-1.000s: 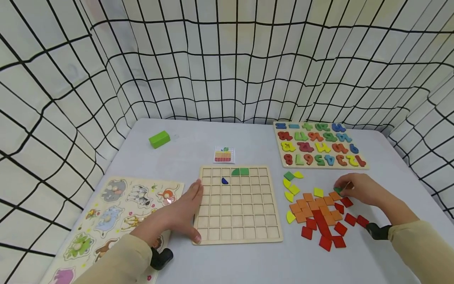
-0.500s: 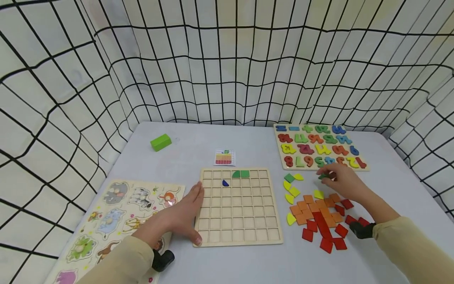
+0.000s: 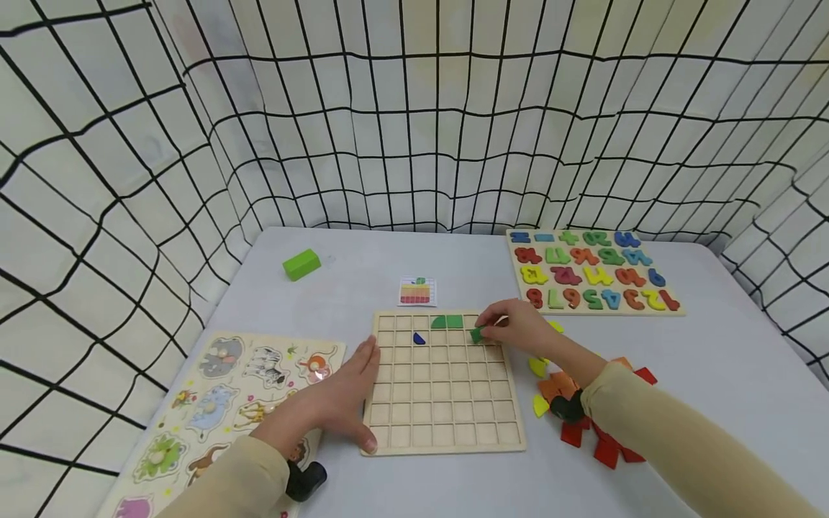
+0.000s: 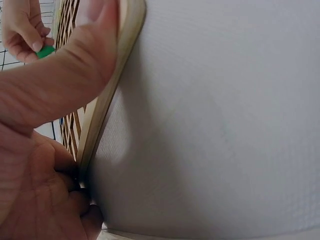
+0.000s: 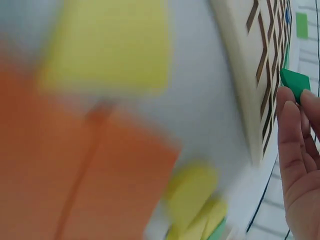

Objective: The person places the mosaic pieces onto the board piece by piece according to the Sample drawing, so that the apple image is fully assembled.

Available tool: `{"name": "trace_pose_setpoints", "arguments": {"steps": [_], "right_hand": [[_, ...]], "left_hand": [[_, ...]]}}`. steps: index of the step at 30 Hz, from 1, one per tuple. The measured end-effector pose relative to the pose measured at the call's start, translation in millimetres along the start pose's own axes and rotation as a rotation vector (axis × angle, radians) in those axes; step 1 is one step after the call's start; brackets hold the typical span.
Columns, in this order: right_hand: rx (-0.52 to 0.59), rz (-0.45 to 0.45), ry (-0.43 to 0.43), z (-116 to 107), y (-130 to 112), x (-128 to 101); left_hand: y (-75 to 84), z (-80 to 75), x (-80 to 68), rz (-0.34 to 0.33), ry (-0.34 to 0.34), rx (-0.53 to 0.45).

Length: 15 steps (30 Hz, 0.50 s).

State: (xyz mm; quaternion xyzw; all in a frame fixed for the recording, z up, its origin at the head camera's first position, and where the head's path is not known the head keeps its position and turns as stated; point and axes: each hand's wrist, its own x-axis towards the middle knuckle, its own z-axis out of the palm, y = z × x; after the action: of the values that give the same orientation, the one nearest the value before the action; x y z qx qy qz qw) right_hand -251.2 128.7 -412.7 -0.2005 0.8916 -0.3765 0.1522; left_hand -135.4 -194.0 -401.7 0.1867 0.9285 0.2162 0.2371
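Nearest, the left hand (image 3: 337, 406) lies flat with straight fingers pressed against the left edge of the wooden grid board (image 3: 447, 424), beside the animal puzzle (image 3: 214, 403). Farther in, the right hand (image 3: 518, 327) pinches a small green tile (image 3: 477, 334) in its fingertips just over the board's upper right cells, near the two green pieces (image 3: 447, 321) and a blue piece (image 3: 419, 338) already seated; its forearm covers part of the loose red, orange and yellow tiles (image 3: 583, 424). Beyond lie a pattern card (image 3: 417, 291), a green block (image 3: 301, 264) and the number puzzle (image 3: 589, 280).
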Motion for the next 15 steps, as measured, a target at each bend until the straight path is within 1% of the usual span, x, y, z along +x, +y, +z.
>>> {"name": "trace_pose_setpoints", "arguments": {"steps": [2, 6, 9, 15], "right_hand": [[0.004, 0.011, 0.004, 7, -4, 8], [0.045, 0.084, 0.009, 17, -10, 17], [0.049, 0.124, 0.004, 22, -14, 21], [-0.051, 0.114, 0.018, 30, -23, 24]], "left_hand": [[0.4, 0.4, -0.3, 0.001, 0.001, -0.006], [0.8, 0.7, -0.9, 0.008, 0.004, -0.024], [0.1, 0.6, -1.4, 0.014, 0.006, -0.033], [-1.6, -1.1, -2.2, 0.012, 0.003, -0.021]]}}
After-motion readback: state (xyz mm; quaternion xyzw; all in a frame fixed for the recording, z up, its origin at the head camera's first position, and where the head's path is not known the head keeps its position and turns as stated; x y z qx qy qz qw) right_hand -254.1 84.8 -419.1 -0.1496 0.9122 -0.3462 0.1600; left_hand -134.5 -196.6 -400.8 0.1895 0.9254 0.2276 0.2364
